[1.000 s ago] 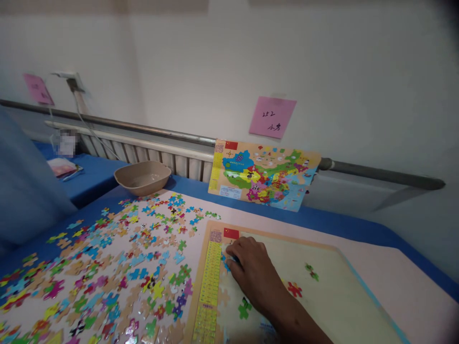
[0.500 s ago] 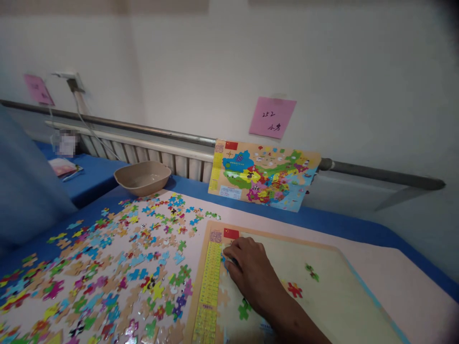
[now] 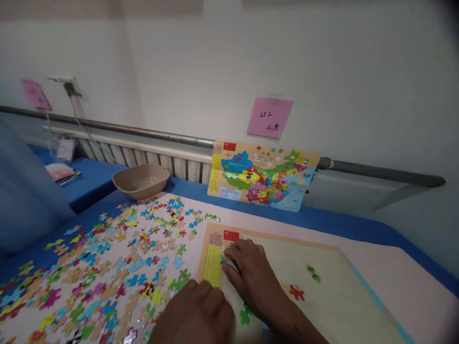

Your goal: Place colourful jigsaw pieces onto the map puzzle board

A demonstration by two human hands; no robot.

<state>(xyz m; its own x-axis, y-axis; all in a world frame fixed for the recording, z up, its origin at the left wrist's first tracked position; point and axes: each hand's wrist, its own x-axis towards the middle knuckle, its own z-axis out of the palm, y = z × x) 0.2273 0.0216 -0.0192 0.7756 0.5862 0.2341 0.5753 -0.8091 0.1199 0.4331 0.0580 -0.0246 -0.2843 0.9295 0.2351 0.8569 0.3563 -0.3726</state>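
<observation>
My right hand (image 3: pixel 249 274) is over the left part of the puzzle board (image 3: pixel 344 277), just below its red flag corner. Its thumb and fingers are pinched on a small puzzle piece, mostly covered; a bit of blue shows at the fingertips. Lower in view, my left hand (image 3: pixel 195 313) hangs over the board's lower left edge, blurred, its fingertips hidden behind its back. On the board lie a green piece (image 3: pixel 245 314), a red piece (image 3: pixel 297 292) and another green piece (image 3: pixel 314 273).
Many loose puzzle pieces (image 3: pixel 138 280) spread over the sheet left of the board. A beige basin (image 3: pixel 141 181) stands behind them. The finished map picture (image 3: pixel 265 174) leans against the wall rail (image 3: pixel 380 173). Blue cloth (image 3: pixel 30 186) hangs at far left.
My left hand has come into view from below, over the board's lower left edge. My right hand stays at almost the same spot on the board. The view has shifted slightly.
</observation>
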